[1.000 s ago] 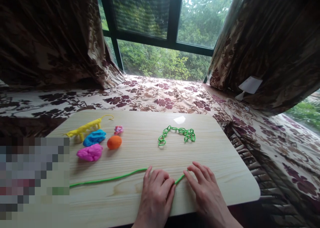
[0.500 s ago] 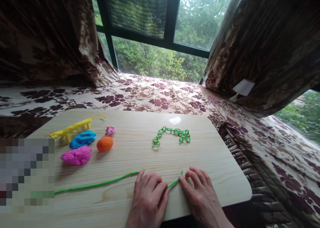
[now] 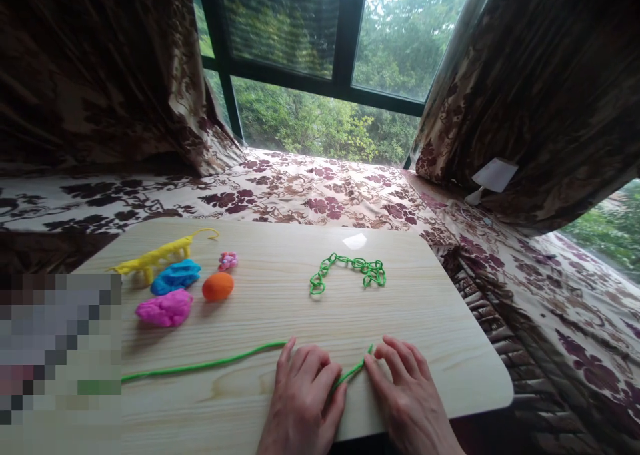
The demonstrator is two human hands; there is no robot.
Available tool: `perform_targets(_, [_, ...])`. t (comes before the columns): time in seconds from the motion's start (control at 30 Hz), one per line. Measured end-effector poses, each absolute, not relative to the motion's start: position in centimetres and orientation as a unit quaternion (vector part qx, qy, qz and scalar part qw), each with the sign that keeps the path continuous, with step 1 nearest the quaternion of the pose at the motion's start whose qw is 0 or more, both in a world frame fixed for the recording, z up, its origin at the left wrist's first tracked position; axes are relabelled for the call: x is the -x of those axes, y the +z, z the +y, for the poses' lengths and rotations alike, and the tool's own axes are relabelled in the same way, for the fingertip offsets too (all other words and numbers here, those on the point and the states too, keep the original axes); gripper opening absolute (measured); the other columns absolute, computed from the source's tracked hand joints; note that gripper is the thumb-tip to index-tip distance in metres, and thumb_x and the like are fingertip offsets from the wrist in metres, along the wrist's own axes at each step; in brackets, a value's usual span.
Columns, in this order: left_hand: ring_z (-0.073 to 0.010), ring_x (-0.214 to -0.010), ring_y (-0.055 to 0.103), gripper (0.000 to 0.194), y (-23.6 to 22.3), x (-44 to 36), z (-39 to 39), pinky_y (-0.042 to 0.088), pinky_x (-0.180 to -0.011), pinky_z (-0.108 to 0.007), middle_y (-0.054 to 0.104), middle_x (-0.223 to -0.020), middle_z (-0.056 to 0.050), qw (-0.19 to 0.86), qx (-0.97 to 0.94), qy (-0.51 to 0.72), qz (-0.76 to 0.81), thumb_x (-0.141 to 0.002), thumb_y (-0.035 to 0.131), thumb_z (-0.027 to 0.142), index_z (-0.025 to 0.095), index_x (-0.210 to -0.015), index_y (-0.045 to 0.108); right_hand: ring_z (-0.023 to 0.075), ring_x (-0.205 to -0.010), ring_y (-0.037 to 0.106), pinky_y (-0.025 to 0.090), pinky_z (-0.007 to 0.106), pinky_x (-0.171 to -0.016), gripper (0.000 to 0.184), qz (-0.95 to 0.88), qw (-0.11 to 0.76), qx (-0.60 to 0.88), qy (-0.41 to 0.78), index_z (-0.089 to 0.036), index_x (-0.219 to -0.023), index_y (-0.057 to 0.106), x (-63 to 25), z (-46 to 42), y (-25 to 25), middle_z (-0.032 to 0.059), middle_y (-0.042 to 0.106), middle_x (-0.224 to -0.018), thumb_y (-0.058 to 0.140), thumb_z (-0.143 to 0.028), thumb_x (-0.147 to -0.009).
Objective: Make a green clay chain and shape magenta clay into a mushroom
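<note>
- Since a second ago, our right hand (image 3: 405, 388) has drawn slightly nearer us along the green strand (image 3: 210, 364), so more of its tip shows past our fingers; our left hand (image 3: 303, 388) has hardly shifted.
- Strand: on the pale table (image 3: 435, 322), running under our left hand and away towards 9 o'clock, where its far end is hidden. Between our hands a short length slants up towards 1 or 2 o'clock.
- Left grip: palm down, fingers loosely curved over the strand. We cannot tell whether they pinch it or only rest on it.
- Right grip: fingers bent, the innermost fingertip at the strand, just short of the tip. Touching seems likely; a pinch we cannot confirm.
- Around us, from our hands: a green chain (image 3: 343, 260) of links near 12 o'clock. Towards 10 o'clock, an orange ball (image 3: 218, 286), a pink lump (image 3: 166, 308), a blue lump (image 3: 176, 277), a yellow figure (image 3: 165, 254) and a small beaded cluster (image 3: 229, 261).
- What could go wrong, we judge: the strand looks thin and soft, so pulling our hands apart could stretch or snap it; pressing too hard could flatten it; uneven pressure could leave thin spots.
</note>
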State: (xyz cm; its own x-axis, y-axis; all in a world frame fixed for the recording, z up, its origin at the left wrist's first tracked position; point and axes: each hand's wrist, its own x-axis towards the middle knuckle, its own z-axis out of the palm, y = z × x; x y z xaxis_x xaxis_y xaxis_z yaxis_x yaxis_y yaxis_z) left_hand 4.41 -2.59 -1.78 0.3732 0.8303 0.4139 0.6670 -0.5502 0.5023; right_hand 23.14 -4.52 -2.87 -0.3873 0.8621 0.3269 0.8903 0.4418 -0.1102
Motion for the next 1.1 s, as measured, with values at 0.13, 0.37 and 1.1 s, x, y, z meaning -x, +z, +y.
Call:
perform_targets(0.13, [-0.0171,-0.084,0.052,0.008,-1.6,-4.4,-2.7,0.021,-0.099,-0.05,0.058,-0.079,-0.001,0.123,-0.817,0.322,0.462,-0.079,0.052,0.023,0.023,-0.081,0.06,0.0267,-0.117,0.035,0.024,0.044,-0.098,0.04,-0.822,0.158,0.546,-0.045,-0.021,-0.119,0.051,-23.1,-4.6,-2.9,0.0091,0.053,-0.113,0.048,-0.018,-0.079])
perform_targets(0.37, [-0.0166,-0.085,0.052,0.008,-1.6,-4.5,-2.6,0.02,-0.1,-0.049,0.057,-0.079,0.0,0.123,-0.819,0.312,0.466,-0.079,0.051,0.022,0.023,-0.078,0.059,0.0276,-0.116,0.037,0.026,0.045,-0.096,0.047,-0.823,0.144,0.547,-0.057,-0.019,-0.122,0.048,-22.8,-5.1,-2.7,0.0103,0.053,-0.113,0.047,-0.012,-0.075])
perform_targets(1.1, [-0.0204,-0.105,0.05,0.027,-1.4,-4.7,-3.0,0.023,-0.102,-0.046,0.062,-0.105,-0.005,0.015,-0.834,0.292,0.468,-0.082,0.047,0.023,0.023,-0.106,0.06,0.0254,-0.111,0.038,0.029,0.044,-0.094,0.045,-0.817,0.163,0.553,-0.002,-0.023,-0.117,0.053,-23.5,-5.1,-2.0,0.0091,0.05,-0.109,0.045,-0.009,-0.075])
